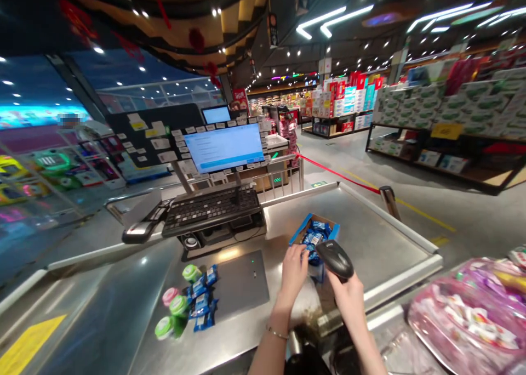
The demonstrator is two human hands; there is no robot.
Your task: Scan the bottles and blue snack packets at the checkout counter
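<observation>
I stand at a steel checkout counter [370, 232]. My left hand [293, 268] is closed on a small blue snack packet [311, 254] at the near end of an open cardboard box [314, 232] filled with the same blue packets. My right hand [349, 293] grips a black handheld barcode scanner [335, 257], its head pointing at the packet in my left hand. The two hands are close together over the counter.
Left of my hands lie several blue packets [201, 301] and round green and pink containers [178, 305] beside a flat scan plate [240, 279]. A keyboard [211, 208] and monitor [224, 147] stand behind. Pink bagged goods [468, 309] sit at right. Store shelves [444, 123] lie beyond.
</observation>
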